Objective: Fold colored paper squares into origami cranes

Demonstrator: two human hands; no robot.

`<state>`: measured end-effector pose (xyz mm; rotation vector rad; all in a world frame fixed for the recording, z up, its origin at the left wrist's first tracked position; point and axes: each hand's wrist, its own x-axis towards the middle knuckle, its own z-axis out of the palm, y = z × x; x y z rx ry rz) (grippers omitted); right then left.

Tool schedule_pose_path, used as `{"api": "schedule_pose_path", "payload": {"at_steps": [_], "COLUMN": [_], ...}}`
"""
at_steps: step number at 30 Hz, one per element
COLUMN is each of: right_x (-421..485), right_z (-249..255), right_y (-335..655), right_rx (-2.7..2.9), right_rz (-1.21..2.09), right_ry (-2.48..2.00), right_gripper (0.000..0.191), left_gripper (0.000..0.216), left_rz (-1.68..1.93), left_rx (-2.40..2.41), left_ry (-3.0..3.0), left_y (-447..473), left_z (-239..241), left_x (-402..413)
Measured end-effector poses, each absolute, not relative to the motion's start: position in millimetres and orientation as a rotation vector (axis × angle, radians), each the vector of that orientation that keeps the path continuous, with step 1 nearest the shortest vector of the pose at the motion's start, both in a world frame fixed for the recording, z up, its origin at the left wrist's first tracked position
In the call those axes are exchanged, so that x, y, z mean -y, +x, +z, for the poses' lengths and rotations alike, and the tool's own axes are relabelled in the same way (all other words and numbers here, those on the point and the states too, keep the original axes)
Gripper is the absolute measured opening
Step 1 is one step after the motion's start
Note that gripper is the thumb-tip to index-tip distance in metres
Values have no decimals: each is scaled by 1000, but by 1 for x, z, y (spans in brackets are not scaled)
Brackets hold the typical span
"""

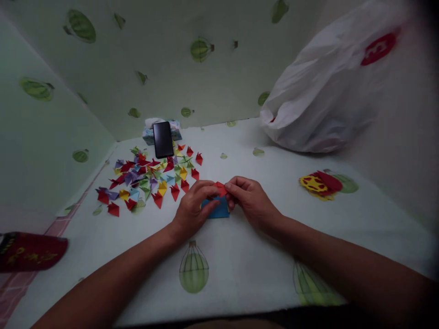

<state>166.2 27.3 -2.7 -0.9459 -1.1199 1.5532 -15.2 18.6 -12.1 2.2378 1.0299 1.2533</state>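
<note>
My left hand [194, 204] and my right hand [250, 200] meet at the middle of the table, fingers curled and pinched on a small red folded paper piece [220, 188] between them. Just under the fingers lies a blue paper sheet [218, 209] flat on the cloth, partly covered by my left hand. To the left, a spread of several folded paper triangles [151, 178] in red, yellow, green, blue and purple lies on the cloth.
A black phone [163, 139] leans on a small patterned box [173, 130] at the back. A white plastic bag [325, 91] fills the back right. Red and yellow papers [320, 183] lie at right. A red case [30, 251] sits at the left edge.
</note>
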Motion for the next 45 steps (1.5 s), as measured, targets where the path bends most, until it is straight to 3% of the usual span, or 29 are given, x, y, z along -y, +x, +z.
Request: {"api": "schedule_pose_path", "payload": {"at_steps": [8,13,20,45], "right_x": [-20,-21,-21,-24], "right_z": [-5,-5,-4,-6], "right_y": [162,162,162,166], "right_rx": [1022,1047,1092,1197], "right_rz": [1614,1619,1637,1753], "right_ry": [-922,-915,-973,-985], "right_gripper": [24,20,19,15], "left_gripper": [7,3,15,14], "left_rz": [1352,1279,1172,1193], "left_rx": [-1112,-1172,-1153,-1320], "left_ry": [2251,1878,1383,1351], "left_y": [-13,-9,-4,-3], "left_z": [-11,-9,-8,1], "left_x": [-16,-14,-14,-15]}}
